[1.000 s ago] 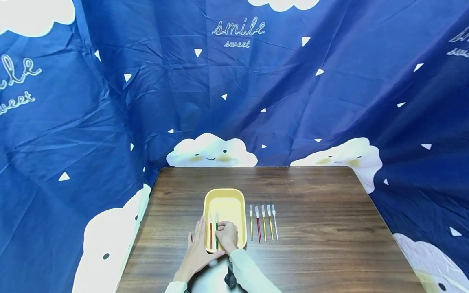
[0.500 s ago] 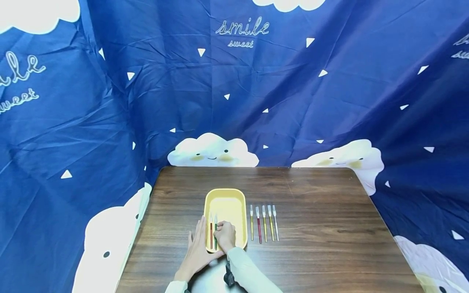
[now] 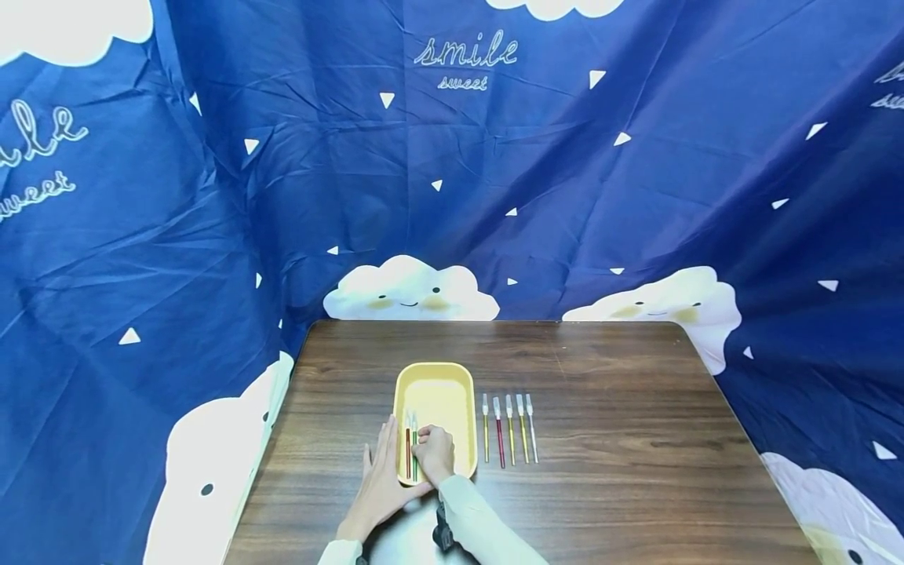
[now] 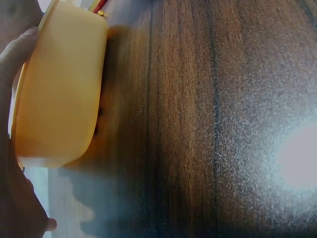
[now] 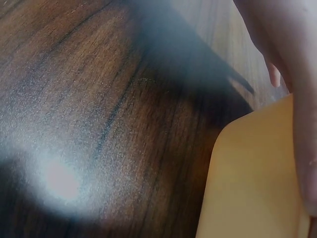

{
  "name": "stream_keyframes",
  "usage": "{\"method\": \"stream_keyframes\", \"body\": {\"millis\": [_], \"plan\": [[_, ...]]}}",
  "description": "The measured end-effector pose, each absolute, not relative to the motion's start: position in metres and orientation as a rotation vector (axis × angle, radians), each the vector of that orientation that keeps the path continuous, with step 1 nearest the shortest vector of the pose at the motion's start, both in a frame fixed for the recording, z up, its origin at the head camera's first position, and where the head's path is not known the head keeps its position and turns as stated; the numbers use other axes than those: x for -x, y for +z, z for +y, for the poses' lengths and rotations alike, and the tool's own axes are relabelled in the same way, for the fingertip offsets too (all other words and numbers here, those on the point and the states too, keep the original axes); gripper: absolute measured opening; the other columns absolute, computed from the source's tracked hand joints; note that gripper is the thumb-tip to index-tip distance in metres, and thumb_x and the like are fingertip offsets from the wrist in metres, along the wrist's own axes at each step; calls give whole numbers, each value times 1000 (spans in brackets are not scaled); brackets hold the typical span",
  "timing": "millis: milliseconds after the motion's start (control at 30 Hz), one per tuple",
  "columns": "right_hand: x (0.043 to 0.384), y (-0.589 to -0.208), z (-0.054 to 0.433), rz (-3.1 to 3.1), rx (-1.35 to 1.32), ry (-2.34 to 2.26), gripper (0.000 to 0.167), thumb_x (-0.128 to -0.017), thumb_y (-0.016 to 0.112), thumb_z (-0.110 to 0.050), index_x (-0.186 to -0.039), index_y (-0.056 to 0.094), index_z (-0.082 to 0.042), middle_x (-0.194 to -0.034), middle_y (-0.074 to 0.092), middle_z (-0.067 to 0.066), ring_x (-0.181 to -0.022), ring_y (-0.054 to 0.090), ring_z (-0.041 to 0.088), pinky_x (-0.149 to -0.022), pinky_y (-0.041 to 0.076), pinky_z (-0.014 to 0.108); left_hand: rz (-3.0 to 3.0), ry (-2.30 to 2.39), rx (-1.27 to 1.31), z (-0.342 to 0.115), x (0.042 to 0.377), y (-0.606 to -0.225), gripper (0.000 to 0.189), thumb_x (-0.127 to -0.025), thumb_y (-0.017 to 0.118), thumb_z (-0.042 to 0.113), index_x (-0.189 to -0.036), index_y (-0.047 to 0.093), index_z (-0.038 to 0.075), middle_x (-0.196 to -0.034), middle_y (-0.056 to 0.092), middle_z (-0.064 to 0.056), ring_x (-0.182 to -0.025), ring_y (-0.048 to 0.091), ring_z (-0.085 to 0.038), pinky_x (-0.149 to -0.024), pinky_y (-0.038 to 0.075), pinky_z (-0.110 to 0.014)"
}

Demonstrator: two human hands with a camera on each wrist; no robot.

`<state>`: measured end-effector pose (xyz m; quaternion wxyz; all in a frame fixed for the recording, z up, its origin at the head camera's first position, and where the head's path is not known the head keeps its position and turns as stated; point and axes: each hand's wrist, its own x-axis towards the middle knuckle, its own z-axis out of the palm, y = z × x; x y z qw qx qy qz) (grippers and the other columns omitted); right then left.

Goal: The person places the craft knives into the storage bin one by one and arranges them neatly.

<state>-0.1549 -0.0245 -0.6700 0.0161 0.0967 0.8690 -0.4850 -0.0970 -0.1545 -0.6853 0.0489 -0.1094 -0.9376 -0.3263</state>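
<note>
My left hand (image 3: 380, 490) lies against the near left corner of a yellow tray (image 3: 441, 396), fingers straight along its left side and thumb along the near edge. Inside the tray, my right hand (image 3: 435, 455) pinches a slim green-handled paintbrush (image 3: 415, 464) with a whitish tip. Just left of it and nearly parallel lies a red-handled paintbrush (image 3: 407, 451). The right hand's fingertips partly cover the green handle. In the left wrist view the tray's outer wall (image 4: 62, 89) shows close to the hand; in the right wrist view, the tray (image 5: 252, 168) fills the lower right.
Right of the tray, several paintbrushes lie side by side on the brown wooden table (image 3: 621, 416), among them a red-handled brush (image 3: 500, 435) and a pale-handled brush (image 3: 533, 435). A blue cloth (image 3: 452, 196) with clouds hangs behind the table.
The right hand has shifted slightly left with the green paintbrush, bringing it nearer to the red one. The left hand keeps its place at the tray.
</note>
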Motion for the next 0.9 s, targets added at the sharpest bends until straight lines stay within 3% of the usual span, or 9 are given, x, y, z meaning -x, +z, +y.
{"method": "stream_keyframes", "body": {"millis": [567, 900], "plan": [[157, -649, -5, 2685, -170, -1655, 25, -75, 83, 6, -99, 78, 2, -86, 76, 9, -73, 67, 12, -72, 60, 31, -2856, -989, 314, -152, 94, -679, 135, -77, 80, 74, -168, 14, -1, -175, 15, -19, -157, 22, -46, -117, 13, -80], [161, -627, 18, 2675, 21, -1841, 29, -77, 79, 7, -105, 73, 11, -97, 75, 25, -76, 78, 25, -67, 63, 30, -2851, -1000, 350, -153, 97, -678, 132, -77, 84, 65, -167, 15, -2, -175, 15, -22, -157, 21, -49, -115, 13, -82]]}}
